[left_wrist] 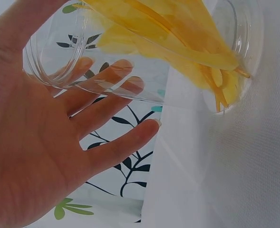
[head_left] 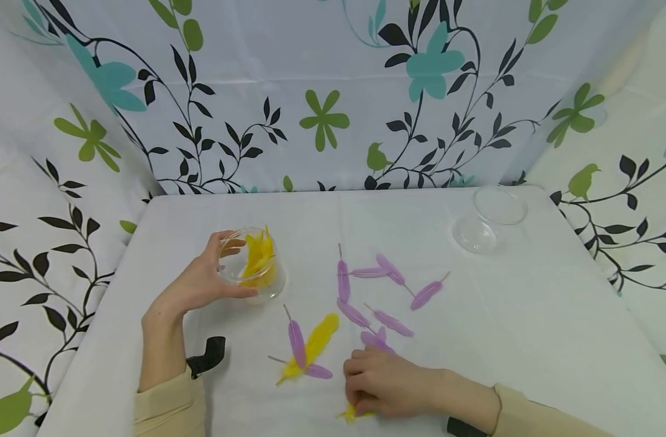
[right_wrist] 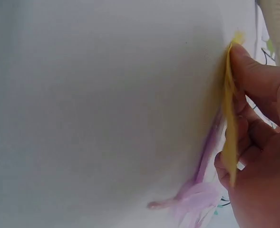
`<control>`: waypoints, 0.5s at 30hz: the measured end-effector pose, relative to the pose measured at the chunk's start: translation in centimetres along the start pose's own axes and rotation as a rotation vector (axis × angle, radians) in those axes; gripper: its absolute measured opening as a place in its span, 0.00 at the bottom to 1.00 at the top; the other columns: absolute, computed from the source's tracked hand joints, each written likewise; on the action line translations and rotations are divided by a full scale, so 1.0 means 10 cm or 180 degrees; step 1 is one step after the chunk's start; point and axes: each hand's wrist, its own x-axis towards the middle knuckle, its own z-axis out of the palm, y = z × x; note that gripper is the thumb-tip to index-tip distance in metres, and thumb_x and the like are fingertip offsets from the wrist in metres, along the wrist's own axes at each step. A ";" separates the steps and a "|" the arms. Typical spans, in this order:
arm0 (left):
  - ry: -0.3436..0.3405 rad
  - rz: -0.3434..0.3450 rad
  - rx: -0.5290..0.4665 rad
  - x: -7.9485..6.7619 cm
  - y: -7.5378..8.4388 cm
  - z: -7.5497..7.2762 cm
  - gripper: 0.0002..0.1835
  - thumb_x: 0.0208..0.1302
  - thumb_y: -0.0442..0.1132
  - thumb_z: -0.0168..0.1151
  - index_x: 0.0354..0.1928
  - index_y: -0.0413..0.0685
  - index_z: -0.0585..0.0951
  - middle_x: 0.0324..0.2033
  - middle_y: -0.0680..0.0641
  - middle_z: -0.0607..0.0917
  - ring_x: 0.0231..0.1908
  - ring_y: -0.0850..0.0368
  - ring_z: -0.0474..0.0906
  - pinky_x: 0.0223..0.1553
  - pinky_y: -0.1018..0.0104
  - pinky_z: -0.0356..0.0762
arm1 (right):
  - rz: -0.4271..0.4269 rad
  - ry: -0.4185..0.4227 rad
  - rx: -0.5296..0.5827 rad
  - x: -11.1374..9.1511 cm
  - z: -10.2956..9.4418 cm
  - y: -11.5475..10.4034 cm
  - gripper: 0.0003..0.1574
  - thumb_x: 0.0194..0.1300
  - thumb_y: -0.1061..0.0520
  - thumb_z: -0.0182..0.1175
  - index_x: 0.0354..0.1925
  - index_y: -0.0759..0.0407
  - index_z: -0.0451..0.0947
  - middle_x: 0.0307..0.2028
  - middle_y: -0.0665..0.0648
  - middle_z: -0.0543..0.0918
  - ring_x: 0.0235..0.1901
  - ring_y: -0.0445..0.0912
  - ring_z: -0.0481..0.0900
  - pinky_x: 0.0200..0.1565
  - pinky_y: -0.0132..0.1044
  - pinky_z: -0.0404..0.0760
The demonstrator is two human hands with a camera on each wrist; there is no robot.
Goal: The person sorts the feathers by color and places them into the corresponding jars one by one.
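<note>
My left hand grips a clear glass jar standing on the white table, thumb on the near side and fingers round the far side. Several yellow feathers stick up inside the jar; in the left wrist view their quills meet its bottom. Low over the near table, my right hand pinches another yellow feather between thumb and fingers. Just beyond that hand lie purple feathers, partly hidden by it. Between the hands, a loose yellow feather lies crossed with two purple feathers.
More purple feathers lie scattered across the middle of the white table. At the back right are a small clear round dish and a clear ring-shaped piece. A leaf-patterned curtain closes off the back and sides.
</note>
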 end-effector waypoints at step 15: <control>-0.0011 0.0000 -0.0041 0.00 -0.01 0.00 0.63 0.46 0.53 0.81 0.75 0.51 0.47 0.74 0.39 0.63 0.73 0.34 0.55 0.65 0.26 0.56 | 0.0263 0.0261 0.0652 0.10 -0.10 -0.02 0.05 0.72 0.53 0.58 0.37 0.48 0.71 0.30 0.41 0.70 0.33 0.32 0.64 0.39 0.18 0.67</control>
